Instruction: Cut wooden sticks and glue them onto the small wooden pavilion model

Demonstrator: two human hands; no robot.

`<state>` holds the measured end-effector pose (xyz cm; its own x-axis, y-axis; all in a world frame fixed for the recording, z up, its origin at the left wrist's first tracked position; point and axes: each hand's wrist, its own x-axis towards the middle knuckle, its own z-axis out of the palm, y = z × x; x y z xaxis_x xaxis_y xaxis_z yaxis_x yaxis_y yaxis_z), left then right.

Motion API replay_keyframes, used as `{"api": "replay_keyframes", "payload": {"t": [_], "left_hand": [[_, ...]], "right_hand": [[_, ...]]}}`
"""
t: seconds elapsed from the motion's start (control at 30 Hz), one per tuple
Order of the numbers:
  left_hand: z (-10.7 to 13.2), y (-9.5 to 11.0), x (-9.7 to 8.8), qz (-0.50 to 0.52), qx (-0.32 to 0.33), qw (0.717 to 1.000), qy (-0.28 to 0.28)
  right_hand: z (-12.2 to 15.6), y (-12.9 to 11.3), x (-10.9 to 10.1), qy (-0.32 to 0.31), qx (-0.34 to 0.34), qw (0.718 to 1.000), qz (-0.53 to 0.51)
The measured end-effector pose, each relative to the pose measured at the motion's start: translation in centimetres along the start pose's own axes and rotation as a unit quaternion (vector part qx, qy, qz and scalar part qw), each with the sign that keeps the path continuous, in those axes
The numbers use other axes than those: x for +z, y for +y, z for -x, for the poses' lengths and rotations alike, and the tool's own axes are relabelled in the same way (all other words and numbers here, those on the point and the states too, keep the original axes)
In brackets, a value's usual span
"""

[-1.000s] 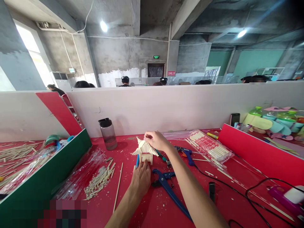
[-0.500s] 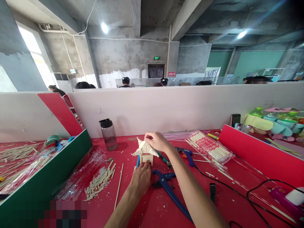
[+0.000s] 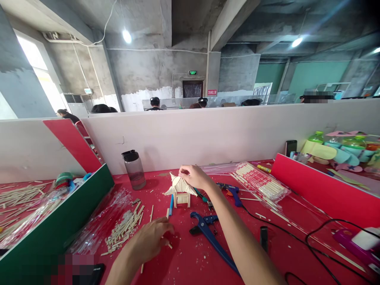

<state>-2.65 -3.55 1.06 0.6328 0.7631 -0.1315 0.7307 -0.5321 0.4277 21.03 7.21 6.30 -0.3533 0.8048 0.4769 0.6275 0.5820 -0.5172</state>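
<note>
A small pavilion model (image 3: 182, 199) of pale wooden sticks stands upright on the red table, with upturned roof corners. My right hand (image 3: 193, 177) is closed with its fingertips on the upper right of the roof; the exact contact is partly hidden. Lower left of the model, my left hand (image 3: 151, 237) hovers low over the table. Its fingers are bent and loosely apart, with no held thing visible. A long thin stick (image 3: 151, 213) runs beneath it, and a short stick piece (image 3: 170, 246) lies by the thumb. Close to the model's left side is a blue pen-like stick (image 3: 171, 205).
Blue cutters (image 3: 208, 233) lie between my forearms. A blue glue gun (image 3: 234, 194), its black cord, and bagged sticks (image 3: 258, 180) are at right. Cut sticks (image 3: 126, 227) are heaped at left. A water bottle (image 3: 134, 170) stands before the white partition (image 3: 192, 138). Green (image 3: 74, 209) and red (image 3: 320, 190) dividers flank the table.
My left hand has left the model's base and moved left and toward me, its fingers loosening. The right hand stays at the roof. The view has shifted slightly.
</note>
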Motion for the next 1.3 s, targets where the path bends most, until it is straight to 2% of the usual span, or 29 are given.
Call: {"api": "replay_keyframes", "payload": {"t": [0.17,0.3,0.47,0.6,0.73,1.1,1.3], "left_hand": [[-0.5,0.2,0.5,-0.022,0.006,1.000,-0.005],[-1.5,0.8,1.4,-0.041,0.021,0.997,0.055],[-4.5,2.4,1.8,-0.149,-0.039,0.980,0.125],[-7.1,4.0,1.9,-0.231,-0.080,0.962,0.122],[-8.4,4.8,2.4,-0.233,-0.102,0.959,0.127],[-9.6,4.0,3.3,-0.237,-0.105,0.955,0.147],[-8.8,4.1,3.5,-0.217,-0.081,0.963,0.136]], "right_hand": [[0.0,0.1,0.1,0.000,-0.001,1.000,0.000],[0.0,0.1,0.1,-0.001,-0.001,1.000,-0.002],[0.0,-0.1,0.0,0.000,0.004,1.000,-0.008],[0.1,-0.2,-0.1,0.000,0.009,1.000,-0.008],[0.1,-0.2,-0.1,-0.002,0.009,1.000,-0.013],[0.0,0.1,0.0,-0.001,0.006,1.000,-0.008],[0.1,-0.1,-0.1,0.001,0.006,1.000,-0.007]]}}
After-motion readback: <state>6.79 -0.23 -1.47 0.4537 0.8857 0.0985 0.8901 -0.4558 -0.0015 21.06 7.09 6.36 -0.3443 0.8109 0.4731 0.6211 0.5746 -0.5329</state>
